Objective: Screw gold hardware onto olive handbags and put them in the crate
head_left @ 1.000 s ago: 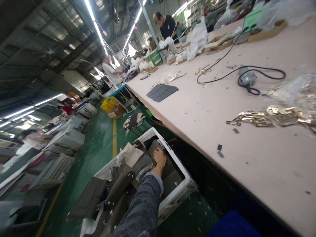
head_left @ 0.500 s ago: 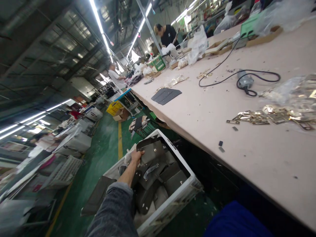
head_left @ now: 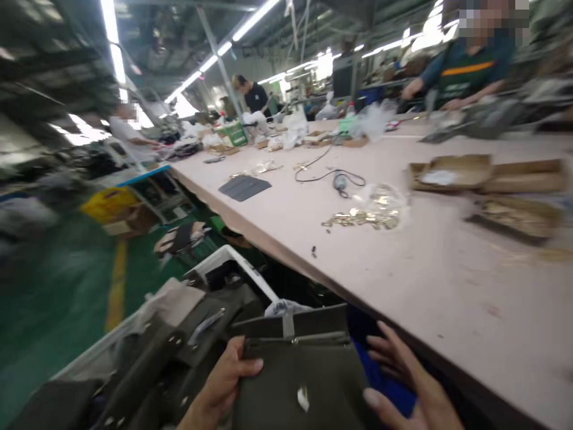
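My left hand (head_left: 224,382) grips the left edge of a dark olive bag piece (head_left: 304,376) held up at the bottom of the view. My right hand (head_left: 407,382) is at its right edge, fingers spread, thumb against the piece. Below and to the left stands a white crate (head_left: 233,263) full of similar dark bag pieces (head_left: 179,346). The pink worktable (head_left: 358,263) runs along my right side.
On the table lie a pile of brass fittings (head_left: 362,218), a black cable with a small tool (head_left: 340,181), a grey flat piece (head_left: 245,187) and cardboard trays (head_left: 452,170). Other people work at the far end and the right side. Green floor with a yellow line lies left.
My left hand has lifted a bag piece out of the crate up toward me. My right hand has come into view at it. The view has swung right along the table.
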### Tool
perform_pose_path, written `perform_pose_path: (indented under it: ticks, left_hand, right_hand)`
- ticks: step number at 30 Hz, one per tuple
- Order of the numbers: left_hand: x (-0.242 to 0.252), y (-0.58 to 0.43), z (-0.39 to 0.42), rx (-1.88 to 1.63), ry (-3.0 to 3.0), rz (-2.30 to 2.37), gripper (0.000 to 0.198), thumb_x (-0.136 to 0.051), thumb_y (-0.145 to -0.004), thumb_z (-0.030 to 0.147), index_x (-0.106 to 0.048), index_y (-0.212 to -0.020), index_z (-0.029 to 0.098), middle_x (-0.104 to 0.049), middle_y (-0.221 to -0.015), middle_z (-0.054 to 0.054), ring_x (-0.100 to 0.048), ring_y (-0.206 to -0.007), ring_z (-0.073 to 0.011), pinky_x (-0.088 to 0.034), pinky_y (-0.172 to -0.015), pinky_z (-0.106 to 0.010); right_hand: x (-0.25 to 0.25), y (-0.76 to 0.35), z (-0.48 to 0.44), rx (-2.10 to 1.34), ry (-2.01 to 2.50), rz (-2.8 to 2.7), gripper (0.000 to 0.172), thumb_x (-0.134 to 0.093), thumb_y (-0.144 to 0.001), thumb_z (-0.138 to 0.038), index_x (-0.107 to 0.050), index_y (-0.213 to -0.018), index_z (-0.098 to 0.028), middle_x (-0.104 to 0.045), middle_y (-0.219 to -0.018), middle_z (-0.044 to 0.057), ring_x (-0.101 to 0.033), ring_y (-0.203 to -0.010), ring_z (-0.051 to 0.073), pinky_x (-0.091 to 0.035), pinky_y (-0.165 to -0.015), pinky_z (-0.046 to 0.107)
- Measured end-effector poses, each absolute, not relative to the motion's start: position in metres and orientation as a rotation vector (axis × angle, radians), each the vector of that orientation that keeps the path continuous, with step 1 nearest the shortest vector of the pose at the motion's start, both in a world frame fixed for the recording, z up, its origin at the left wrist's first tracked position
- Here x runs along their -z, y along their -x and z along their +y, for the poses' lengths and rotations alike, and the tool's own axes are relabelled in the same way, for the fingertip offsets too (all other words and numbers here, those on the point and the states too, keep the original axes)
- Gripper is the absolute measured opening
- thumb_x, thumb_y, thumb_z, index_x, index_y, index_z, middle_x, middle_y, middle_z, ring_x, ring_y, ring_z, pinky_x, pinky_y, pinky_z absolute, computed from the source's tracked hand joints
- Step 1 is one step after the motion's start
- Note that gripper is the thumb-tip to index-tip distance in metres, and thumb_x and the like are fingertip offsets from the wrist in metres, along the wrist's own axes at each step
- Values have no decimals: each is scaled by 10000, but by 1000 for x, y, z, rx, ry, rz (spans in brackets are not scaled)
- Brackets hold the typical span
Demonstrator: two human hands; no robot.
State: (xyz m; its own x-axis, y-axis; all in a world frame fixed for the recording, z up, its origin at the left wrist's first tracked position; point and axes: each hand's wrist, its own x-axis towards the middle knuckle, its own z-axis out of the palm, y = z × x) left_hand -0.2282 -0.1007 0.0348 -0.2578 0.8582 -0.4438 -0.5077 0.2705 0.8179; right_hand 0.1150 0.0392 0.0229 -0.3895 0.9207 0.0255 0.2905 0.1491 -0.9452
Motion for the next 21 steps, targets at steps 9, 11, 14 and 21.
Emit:
perform_pose_path:
  ticks: [9, 11, 14, 21]
  left_hand:
    - [-36, 109, -39, -1217, -938, 1424, 541, -887, -687, 379, -721, -1167, 191, -694, -1282, -141, -619, -1248, -350, -470, -1114, -462]
    - [-56, 101, -29, -1366, -1136, 1781, 467, -827, -758, 412, -718, -1161, 201, -707, -1216, -122, -654, -1165, -311, -498, -1069, -425]
    - [-92, 81, -20, -1377, -1194, 1884, 384, -699, -888, 472, -723, -1151, 193, -734, -891, -73, -697, -792, -226, -579, -745, -327]
    - [-111, 27, -9, -1113, -816, 1098, 558, -935, -662, 379, -748, -1087, 70, -768, -776, -127, -724, -637, -221, -599, -594, -300]
  right_hand:
    - [-3, -205, -18, -1224, 1543, -1305, 714, -786, -802, -554, -647, -1391, -173, -649, -1394, 132, -565, -1348, 344, -421, -1193, 480]
    - [1, -214, -29, -1166, 1594, -1212, 724, -809, -775, -560, -670, -1355, -150, -662, -1369, 155, -576, -1330, 365, -417, -1189, 513]
    - [-1, -216, -34, -1187, 1502, -1215, 673, -810, -791, -533, -677, -1350, -183, -652, -1389, 136, -565, -1347, 346, -407, -1198, 498]
    - [-2, -215, -28, -1115, 1533, -1201, 673, -825, -766, -546, -699, -1310, -171, -690, -1328, 137, -609, -1291, 355, -465, -1150, 499]
